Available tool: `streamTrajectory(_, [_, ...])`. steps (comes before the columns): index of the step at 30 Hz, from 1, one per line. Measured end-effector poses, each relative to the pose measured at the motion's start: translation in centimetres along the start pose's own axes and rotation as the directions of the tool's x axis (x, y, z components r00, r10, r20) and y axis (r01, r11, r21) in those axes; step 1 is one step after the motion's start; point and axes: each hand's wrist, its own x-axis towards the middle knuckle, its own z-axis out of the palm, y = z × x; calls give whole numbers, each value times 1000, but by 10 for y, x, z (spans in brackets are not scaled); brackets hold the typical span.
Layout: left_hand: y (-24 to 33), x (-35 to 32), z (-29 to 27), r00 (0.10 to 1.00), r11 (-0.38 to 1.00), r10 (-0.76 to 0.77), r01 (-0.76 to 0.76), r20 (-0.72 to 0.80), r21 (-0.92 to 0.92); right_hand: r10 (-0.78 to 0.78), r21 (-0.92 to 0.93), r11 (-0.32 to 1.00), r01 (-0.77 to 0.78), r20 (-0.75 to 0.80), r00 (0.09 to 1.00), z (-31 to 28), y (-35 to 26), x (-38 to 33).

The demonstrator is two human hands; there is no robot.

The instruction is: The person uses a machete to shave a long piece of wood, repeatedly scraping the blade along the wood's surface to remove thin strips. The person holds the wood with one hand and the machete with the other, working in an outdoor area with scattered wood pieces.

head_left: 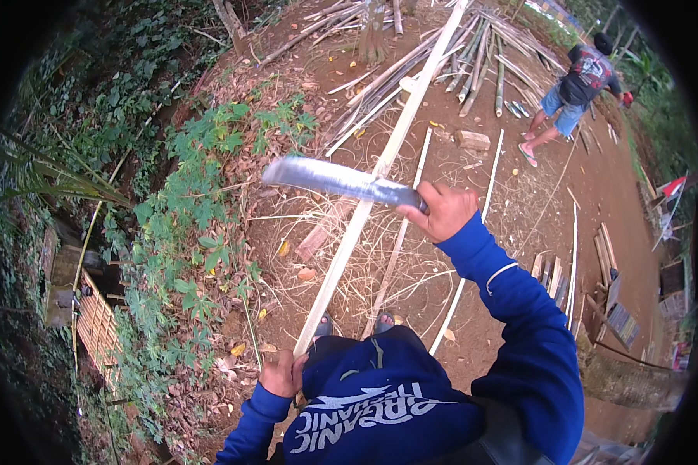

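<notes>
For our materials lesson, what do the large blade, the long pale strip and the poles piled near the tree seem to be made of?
Blade: metal, probably steel; grey and smooth, with bright glare.
Long pale strip: split bamboo or wood, it's hard to tell; looks unpainted.
Poles: likely bamboo; slender, some greenish.

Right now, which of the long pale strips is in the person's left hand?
The strip crossed by the knife: the left hand grips it, while the strips to its right lie on the ground.

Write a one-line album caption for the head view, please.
Left hand gripping a long pale strip, right hand holding a machete across it, above ground littered with shavings.
</notes>
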Motion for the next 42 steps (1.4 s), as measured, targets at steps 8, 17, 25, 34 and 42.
streamTrajectory(8, [-26,-44,13,997,998,-46,48,64,-29,383,-203,901,-383,-41,923,4,106,32])
streamTrajectory(17, [-99,-90,39,944,938,-279,308,176,-163,282,-211,942,-260,82,956,0,27,11])
streamTrajectory(25, [-181,-128,92,918,877,-364,394,154,-276,156,-75,984,-161,-72,985,-11,-24,5])
streamTrajectory(34, [-226,-88,60,689,236,39,698,724,-676,103,-158,979,-129,-161,982,-31,-26,3])
streamTrajectory(42, [-33,150,14,771,124,585,222,252,-967,153,-120,977,-174,-167,974,-42,-31,-14])
